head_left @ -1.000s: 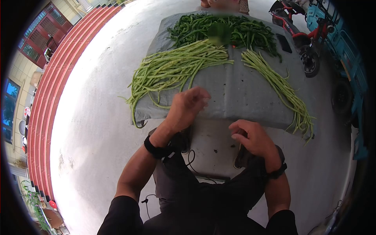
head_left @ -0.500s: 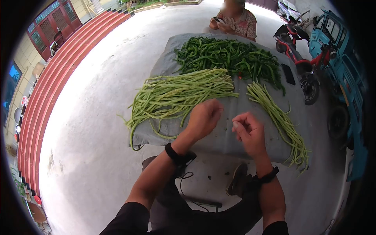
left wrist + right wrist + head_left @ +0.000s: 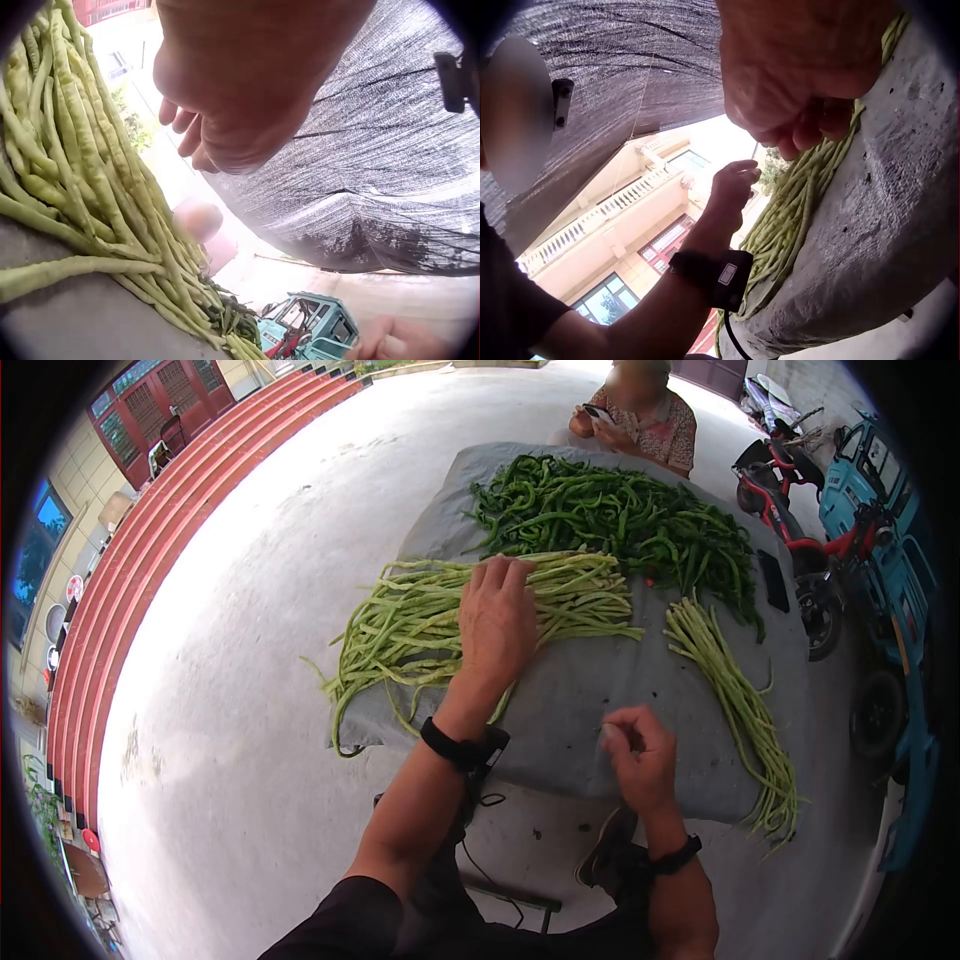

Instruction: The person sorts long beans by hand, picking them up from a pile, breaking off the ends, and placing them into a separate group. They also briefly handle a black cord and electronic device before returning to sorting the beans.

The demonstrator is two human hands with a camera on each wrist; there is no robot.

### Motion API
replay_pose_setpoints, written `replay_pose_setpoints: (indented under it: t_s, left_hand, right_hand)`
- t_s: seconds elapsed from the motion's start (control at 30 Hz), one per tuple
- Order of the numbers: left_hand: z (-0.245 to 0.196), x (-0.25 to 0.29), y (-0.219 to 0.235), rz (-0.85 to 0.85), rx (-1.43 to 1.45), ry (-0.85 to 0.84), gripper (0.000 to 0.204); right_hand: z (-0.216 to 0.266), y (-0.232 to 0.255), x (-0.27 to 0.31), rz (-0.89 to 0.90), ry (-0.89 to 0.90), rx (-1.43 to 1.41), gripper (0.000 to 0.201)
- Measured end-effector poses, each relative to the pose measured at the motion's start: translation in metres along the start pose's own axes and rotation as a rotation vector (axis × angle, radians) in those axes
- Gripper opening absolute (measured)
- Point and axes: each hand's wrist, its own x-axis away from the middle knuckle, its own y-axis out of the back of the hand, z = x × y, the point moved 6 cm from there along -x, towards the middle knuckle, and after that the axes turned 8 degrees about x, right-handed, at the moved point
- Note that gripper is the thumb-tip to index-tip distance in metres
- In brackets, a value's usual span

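Pale green long beans [image 3: 410, 610] lie in a wide heap on the left of the grey cloth-covered table [image 3: 590, 680]. Over this heap reaches my left hand [image 3: 497, 615], its back to the head camera. In the left wrist view its loosely bent fingers [image 3: 191, 139] appear above the beans, with nothing seen between them. My right hand [image 3: 643, 760] hovers over the table's near edge, fingers loosely curled and no object visible in it. To its right lies a smaller bundle of long beans [image 3: 735, 710].
A pile of dark green peppers [image 3: 620, 515] covers the far part of the table, with a black phone [image 3: 773, 580] at its right. Beyond the table, a person [image 3: 650, 425] holds a phone. A red scooter [image 3: 785, 510] and a blue vehicle [image 3: 890, 590] stand on the right.
My left hand has moved forward and left, from the near side of the table to over the bean heap. The right hand has come over the table's edge. The head view has tilted up.
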Motion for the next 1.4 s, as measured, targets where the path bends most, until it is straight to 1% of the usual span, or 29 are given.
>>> replay_pose_setpoints:
  t_s: [0.07, 0.17, 0.2, 0.3, 0.4, 0.5, 0.6, 0.7, 0.87, 0.9, 1.0, 1.1, 1.2, 1.3, 1.4]
  left_hand:
    - [0.024, -0.001, -0.001, -0.054, -0.131, -0.047, 0.035]
    - [0.053, -0.003, 0.001, -0.019, -0.261, 0.018, 0.038]
    - [0.062, -0.003, -0.001, 0.001, -0.285, 0.013, 0.039]
    - [0.078, 0.0, -0.007, 0.066, -0.312, 0.036, 0.04]
    - [0.082, -0.001, -0.01, 0.081, -0.352, 0.062, 0.038]
    - [0.083, -0.005, -0.005, 0.099, -0.27, 0.093, 0.032]
    - [0.083, -0.006, -0.003, 0.1, -0.225, 0.078, 0.028]
    - [0.081, -0.008, 0.001, 0.065, -0.157, -0.017, 0.016]
    - [0.078, -0.012, 0.005, 0.059, -0.074, -0.066, 0.011]
    - [0.071, -0.013, 0.007, 0.056, -0.055, -0.077, 0.01]
    - [0.054, -0.017, 0.016, 0.082, -0.056, -0.028, 0.015]
    - [0.022, -0.018, 0.028, 0.07, 0.012, -0.067, 0.015]
    - [-0.013, -0.013, 0.032, 0.085, 0.019, -0.087, 0.014]
    - [-0.048, -0.001, 0.028, 0.113, 0.061, -0.11, 0.015]
    - [-0.081, 0.021, 0.014, 0.144, 0.149, -0.181, 0.018]
  right_hand:
    - [-0.003, 0.001, 0.001, 0.001, 0.001, 0.008, 0.003]
    - [-0.007, 0.0, 0.003, -0.01, 0.025, 0.013, 0.004]
    - [-0.008, 0.001, 0.003, -0.016, 0.038, 0.013, 0.004]
    - [-0.013, 0.002, 0.005, 0.009, -0.021, -0.003, 0.004]
    - [-0.013, 0.003, 0.007, 0.024, -0.061, 0.0, 0.004]
    - [-0.014, 0.005, 0.008, 0.016, -0.072, -0.013, 0.003]
    - [-0.015, 0.005, 0.008, 0.011, -0.082, -0.019, 0.004]
    - [-0.016, 0.006, 0.008, 0.006, -0.092, -0.021, 0.005]
    - [-0.019, 0.007, 0.009, 0.006, -0.119, -0.034, 0.005]
    - [-0.018, 0.008, 0.01, 0.004, -0.122, -0.034, 0.004]
    - [-0.02, 0.009, 0.01, -0.013, -0.111, -0.031, 0.005]
    - [-0.022, 0.01, 0.009, -0.022, -0.106, -0.058, 0.005]
    - [-0.02, 0.01, 0.007, 0.028, -0.193, -0.157, 0.007]
    - [-0.02, 0.006, 0.005, 0.102, -0.326, -0.359, 0.015]
    - [-0.021, 0.002, 0.002, 0.183, -0.359, -0.615, 0.032]
